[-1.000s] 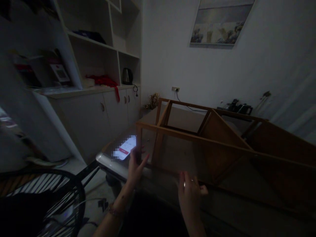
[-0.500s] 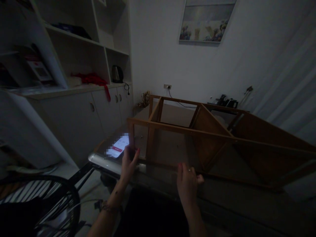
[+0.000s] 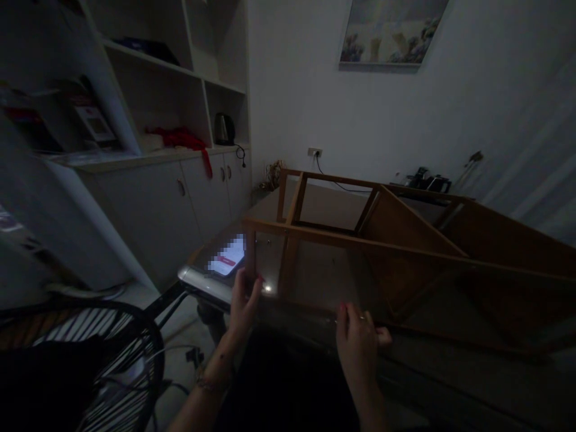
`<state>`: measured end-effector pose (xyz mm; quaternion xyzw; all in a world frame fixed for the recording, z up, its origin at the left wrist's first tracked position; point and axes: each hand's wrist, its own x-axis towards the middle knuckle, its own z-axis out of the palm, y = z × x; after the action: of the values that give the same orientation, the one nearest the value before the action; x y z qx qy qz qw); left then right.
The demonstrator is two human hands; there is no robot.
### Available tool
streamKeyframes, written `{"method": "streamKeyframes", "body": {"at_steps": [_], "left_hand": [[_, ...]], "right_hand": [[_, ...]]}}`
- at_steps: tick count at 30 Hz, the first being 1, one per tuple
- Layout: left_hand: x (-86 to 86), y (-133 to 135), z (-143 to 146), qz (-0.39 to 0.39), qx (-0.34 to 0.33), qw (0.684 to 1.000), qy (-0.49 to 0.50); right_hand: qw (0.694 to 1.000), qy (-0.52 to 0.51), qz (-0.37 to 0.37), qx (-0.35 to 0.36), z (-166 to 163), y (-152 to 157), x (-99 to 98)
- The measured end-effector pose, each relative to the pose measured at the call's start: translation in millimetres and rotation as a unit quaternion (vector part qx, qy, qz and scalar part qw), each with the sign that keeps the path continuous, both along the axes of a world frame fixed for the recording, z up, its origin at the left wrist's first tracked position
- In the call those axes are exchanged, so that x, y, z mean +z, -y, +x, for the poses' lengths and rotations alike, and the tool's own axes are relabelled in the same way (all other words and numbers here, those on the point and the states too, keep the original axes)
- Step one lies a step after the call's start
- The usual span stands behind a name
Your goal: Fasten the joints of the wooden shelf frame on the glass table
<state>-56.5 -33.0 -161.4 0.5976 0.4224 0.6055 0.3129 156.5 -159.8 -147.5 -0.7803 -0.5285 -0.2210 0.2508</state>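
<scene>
A brown wooden shelf frame (image 3: 333,235) lies on its side across the table, its slanted panels standing between the rails. My left hand (image 3: 245,303) is closed around its near left corner, thumb and fingers on either side of the wood. To the right, my right hand (image 3: 360,342) is at the near lower rail, fingertips pinched together and the other fingers curled. A tiny glint shows at those fingertips, too dark and small to name. Beyond my left hand a lit phone (image 3: 228,258) rests on the table. A small metal piece (image 3: 269,242) lies inside the frame.
The table's rounded silver edge (image 3: 204,283) runs along the near left. A black slatted chair (image 3: 148,336) stands at lower left. White cabinets (image 3: 164,192) with a kettle (image 3: 224,129) line the left wall. Dark appliances (image 3: 434,182) sit behind the frame.
The whole view has shifted, so the scene appears further right. Both hands keep their places at the frame, and the right hand's fingers stay pinched.
</scene>
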Motion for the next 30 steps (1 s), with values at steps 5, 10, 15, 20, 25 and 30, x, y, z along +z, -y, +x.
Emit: {"method": "streamKeyframes", "body": {"at_steps": [5, 10, 15, 20, 25, 30], "left_hand": [[1.8, 11, 0, 0.006, -0.014, 1.000, 0.023], [-4.9, 12, 0, -0.007, -0.029, 0.999, 0.044], [-10.5, 11, -1, -0.009, -0.035, 0.998, 0.048], [-13.2, 9, 0, -0.013, -0.039, 0.998, 0.054], [-11.3, 8, 3, -0.015, -0.024, 0.998, 0.060], [-8.1, 10, 7, -0.015, -0.015, 0.998, 0.059]], "right_hand": [[1.000, 0.007, 0.010, 0.005, 1, 5, -3.4], [1.000, 0.000, 0.007, 0.017, 3, 5, -6.0], [0.999, -0.014, 0.022, 0.028, 3, 5, -7.2], [0.999, -0.018, 0.020, 0.037, 2, 4, -7.8], [0.998, -0.005, 0.057, 0.036, -4, 6, -5.0], [0.993, -0.008, 0.069, 0.092, -36, 6, -0.7]]}}
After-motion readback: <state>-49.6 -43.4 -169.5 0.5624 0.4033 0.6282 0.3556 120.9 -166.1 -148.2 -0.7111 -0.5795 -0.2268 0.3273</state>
